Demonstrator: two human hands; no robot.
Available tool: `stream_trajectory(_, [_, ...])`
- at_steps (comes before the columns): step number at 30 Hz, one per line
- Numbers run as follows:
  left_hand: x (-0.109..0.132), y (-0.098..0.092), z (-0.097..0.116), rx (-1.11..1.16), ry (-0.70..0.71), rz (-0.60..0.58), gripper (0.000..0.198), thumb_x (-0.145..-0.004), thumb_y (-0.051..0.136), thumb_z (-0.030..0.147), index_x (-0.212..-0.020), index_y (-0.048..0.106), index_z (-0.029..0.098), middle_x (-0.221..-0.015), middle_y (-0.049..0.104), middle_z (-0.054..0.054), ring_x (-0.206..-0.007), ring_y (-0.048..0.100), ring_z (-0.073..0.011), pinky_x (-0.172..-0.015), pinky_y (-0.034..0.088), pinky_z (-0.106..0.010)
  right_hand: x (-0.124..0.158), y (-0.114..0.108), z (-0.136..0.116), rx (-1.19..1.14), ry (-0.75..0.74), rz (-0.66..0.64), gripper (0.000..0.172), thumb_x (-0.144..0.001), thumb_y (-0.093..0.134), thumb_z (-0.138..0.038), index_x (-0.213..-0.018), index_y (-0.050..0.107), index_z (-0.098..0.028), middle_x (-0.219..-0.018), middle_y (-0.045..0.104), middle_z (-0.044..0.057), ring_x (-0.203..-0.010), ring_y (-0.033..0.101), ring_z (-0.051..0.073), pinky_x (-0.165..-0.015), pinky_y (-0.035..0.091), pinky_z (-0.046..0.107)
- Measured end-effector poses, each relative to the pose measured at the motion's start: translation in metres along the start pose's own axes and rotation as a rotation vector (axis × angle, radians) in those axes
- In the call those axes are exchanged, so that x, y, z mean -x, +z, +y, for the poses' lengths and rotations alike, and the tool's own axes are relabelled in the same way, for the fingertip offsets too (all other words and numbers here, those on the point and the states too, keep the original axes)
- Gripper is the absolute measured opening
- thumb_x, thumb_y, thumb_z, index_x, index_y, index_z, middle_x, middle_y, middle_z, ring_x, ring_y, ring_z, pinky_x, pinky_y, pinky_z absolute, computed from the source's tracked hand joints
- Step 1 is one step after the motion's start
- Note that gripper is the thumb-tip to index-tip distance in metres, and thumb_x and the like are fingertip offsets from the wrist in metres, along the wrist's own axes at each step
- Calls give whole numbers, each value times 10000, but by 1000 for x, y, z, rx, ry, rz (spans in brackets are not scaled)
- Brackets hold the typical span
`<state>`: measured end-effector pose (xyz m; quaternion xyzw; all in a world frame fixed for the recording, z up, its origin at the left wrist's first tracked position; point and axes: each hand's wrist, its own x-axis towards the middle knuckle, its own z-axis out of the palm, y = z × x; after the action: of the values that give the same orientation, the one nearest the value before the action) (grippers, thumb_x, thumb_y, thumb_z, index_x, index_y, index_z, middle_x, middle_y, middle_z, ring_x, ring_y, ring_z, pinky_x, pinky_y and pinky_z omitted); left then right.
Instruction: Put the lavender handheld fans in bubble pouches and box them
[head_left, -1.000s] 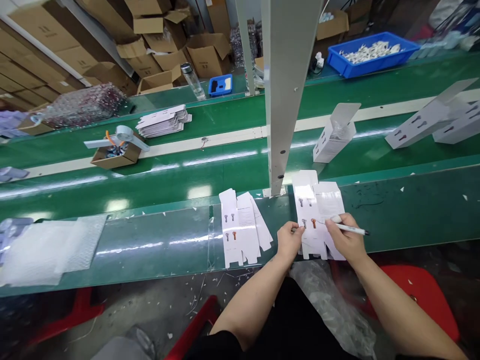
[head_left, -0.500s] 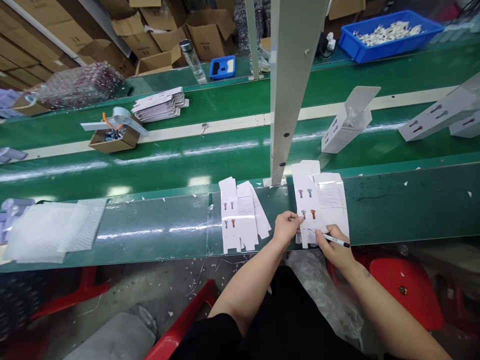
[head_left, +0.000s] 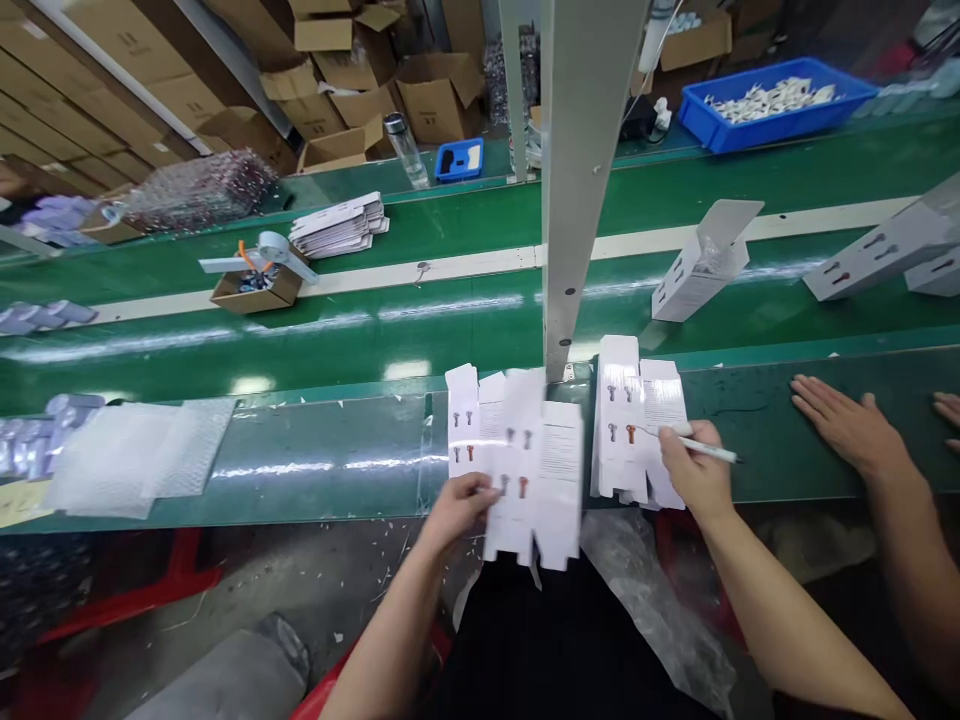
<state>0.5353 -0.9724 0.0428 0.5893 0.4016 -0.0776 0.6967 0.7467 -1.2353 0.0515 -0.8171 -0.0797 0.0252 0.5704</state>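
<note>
My left hand (head_left: 459, 510) pinches the left edge of a flat, unfolded white box (head_left: 559, 480), printed with small pictures and text. That box is tilted and slightly blurred, partly over the front of the left pile of flat boxes (head_left: 463, 410). In my right hand (head_left: 701, 470) is a white pen (head_left: 709, 449), its tip pointing left toward the right pile of flat boxes (head_left: 619, 380). The fingers of that hand are closed round the pen beside the pile's right edge.
A co-worker's hand (head_left: 847, 420) rests on the bench at the right. A metal post (head_left: 581, 190) rises behind the piles. White bubble sheets (head_left: 142, 450) lie at left. Upright white boxes (head_left: 701, 265) stand on the green belt. A blue tray (head_left: 780, 100) holds small white parts.
My left hand has moved left, carrying a flat box from the right pile to the left one. My right hand has drawn slightly right with the pen. A co-worker's hands have appeared at right.
</note>
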Motion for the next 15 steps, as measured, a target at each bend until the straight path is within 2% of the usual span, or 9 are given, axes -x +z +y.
stream_trajectory(2, [1, -42, -10, -32, 32, 130, 349, -590, 741, 446, -694, 599, 145, -572, 552, 18, -521, 501, -112, -510, 390, -223, -16, 15, 2, 144, -58, -36, 229, -792, 594, -416, -739, 484, -222, -625, 547, -19, -599, 533, 155, -549, 430, 270])
stream_trajectory(4, [-4, -68, -16, -197, 0, 269, 330, -633, 693, 463, -699, 605, 152, -566, 545, 5, -530, 511, -139, -526, 398, -248, -29, 28, 4, 185, -50, -81, 229, -804, 563, -410, -714, 452, -232, -570, 529, -30, -570, 530, 158, -543, 423, 270])
stream_trajectory(5, [-7, -74, -17, -328, -11, 360, 311, -653, 675, 453, -719, 619, 154, -595, 567, -16, -569, 539, -166, -551, 410, -266, -33, 32, 6, 190, -35, -95, 230, -808, 554, -407, -709, 436, -237, -535, 511, -40, -539, 519, 155, -526, 414, 268])
stream_trajectory(7, [-14, -71, -16, -604, 54, 564, 289, -703, 637, 424, -816, 654, 159, -752, 635, -80, -733, 597, -231, -637, 437, -304, -37, 38, 9, 201, -19, -99, 232, -809, 549, -405, -707, 417, -244, -497, 495, -52, -499, 505, 153, -506, 402, 267])
stream_trajectory(9, [-21, -50, -12, -731, 201, 671, 294, -757, 592, 414, -910, 661, 172, -917, 653, -113, -870, 602, -255, -725, 445, -324, -37, 41, 14, 215, -15, -98, 230, -813, 544, -405, -711, 415, -245, -484, 497, -56, -481, 507, 152, -504, 401, 269])
stream_trajectory(10, [-24, -35, -9, -701, 260, 646, 296, -780, 568, 421, -921, 660, 178, -933, 654, -108, -873, 603, -244, -741, 448, -321, -37, 42, 16, 224, -13, -101, 232, -813, 543, -407, -710, 415, -244, -482, 499, -56, -476, 509, 152, -506, 402, 271])
stream_trajectory(12, [-32, 3, -4, -512, 263, 447, 294, -800, 544, 438, -861, 657, 175, -817, 658, -69, -755, 608, -199, -688, 463, -293, -36, 44, 20, 244, -12, -107, 243, -804, 551, -412, -698, 413, -242, -486, 504, -53, -483, 515, 156, -513, 399, 276])
stream_trajectory(14, [-42, 47, 2, -273, 162, 214, 288, -796, 551, 434, -784, 639, 160, -679, 621, -32, -624, 579, -155, -567, 452, -248, -36, 45, 21, 258, -12, -103, 249, -795, 557, -412, -691, 409, -241, -492, 505, -51, -491, 517, 159, -515, 394, 278])
stream_trajectory(15, [-49, 69, 6, -176, 110, 154, 269, -791, 565, 412, -770, 631, 152, -662, 606, -22, -586, 562, -134, -524, 439, -227, -36, 45, 20, 259, -11, -100, 249, -797, 555, -413, -690, 408, -241, -489, 502, -52, -489, 516, 159, -513, 393, 277])
